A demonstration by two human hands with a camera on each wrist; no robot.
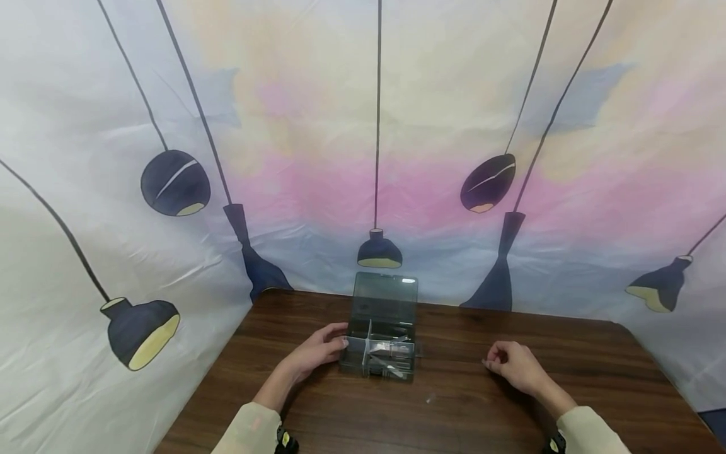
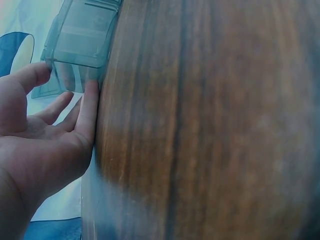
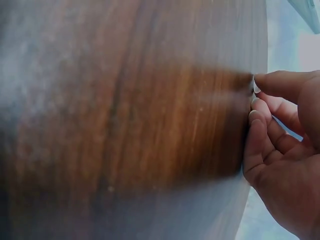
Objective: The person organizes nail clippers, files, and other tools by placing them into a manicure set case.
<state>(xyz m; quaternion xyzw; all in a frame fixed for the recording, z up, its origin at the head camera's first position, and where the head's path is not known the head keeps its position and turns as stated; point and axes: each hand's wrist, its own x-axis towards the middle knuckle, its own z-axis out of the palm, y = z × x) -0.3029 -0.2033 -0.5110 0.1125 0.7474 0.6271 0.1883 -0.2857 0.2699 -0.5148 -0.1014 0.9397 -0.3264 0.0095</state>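
A translucent greenish plastic divided box [image 1: 377, 359] stands on the table with its hinged lid [image 1: 386, 297] raised. Inside it, dividers make compartments, and slim clear and pale pieces [image 1: 391, 347] lie in those on the right. My left hand [image 1: 317, 353] touches the box's left side, its fingers fairly straight; in the left wrist view the thumb [image 2: 37, 75] meets the box near its rim. Well to the right of the box, my right hand [image 1: 516, 366] is low at the tabletop, thumb and fingers bent together. A tiny pale spot shows near the thumb tip [image 3: 265, 81]; whether it is a nail or a held piece is unclear.
The dark wooden table [image 1: 454, 422] has rounded far corners. A small pale fleck [image 1: 429, 398] lies on it, right of and nearer than the box. Behind the table hangs a cloth [image 1: 317, 189] printed with lamps. Another cloth side stands at the left.
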